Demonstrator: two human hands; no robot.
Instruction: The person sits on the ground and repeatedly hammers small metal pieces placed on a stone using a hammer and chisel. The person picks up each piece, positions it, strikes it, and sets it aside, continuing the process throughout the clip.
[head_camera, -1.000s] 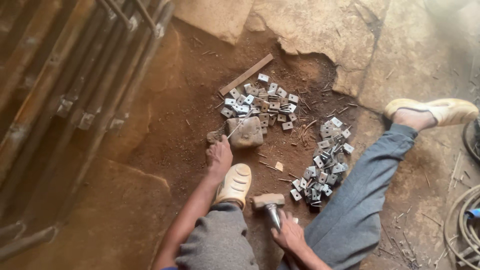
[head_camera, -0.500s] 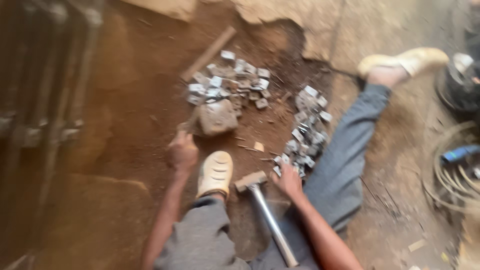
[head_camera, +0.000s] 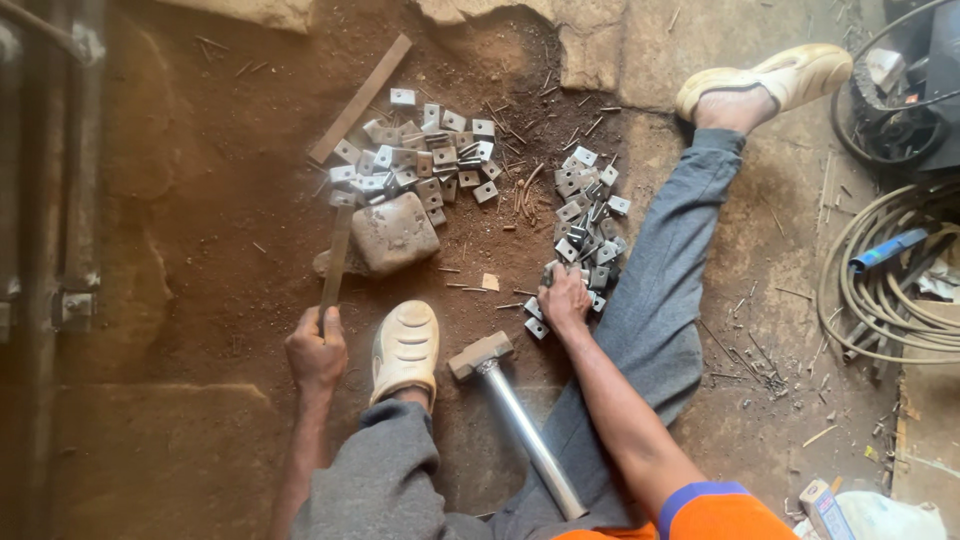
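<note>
My left hand (head_camera: 316, 350) grips the near end of a thin flat metal bar (head_camera: 336, 255) that points away toward a rounded stone block (head_camera: 393, 232) on the dirt floor. My right hand (head_camera: 562, 297) rests on the near end of a heap of small square metal brackets (head_camera: 586, 215) beside my right leg; whether its fingers hold a piece is hidden. A second heap of the same brackets (head_camera: 420, 160) lies beyond the stone. A hammer (head_camera: 515, 415) with a metal handle lies on the ground between my legs, untouched.
A long flat strip (head_camera: 360, 98) lies at an angle past the far heap. Metal frame bars (head_camera: 60, 200) run along the left. Coiled hoses and cables (head_camera: 890, 280) lie at the right. My feet wear pale slippers (head_camera: 404, 348).
My right hand left the hammer and reached forward to the bracket heap. My left hand moved back from the stone and now holds the flat bar. The camera view shifted right.
</note>
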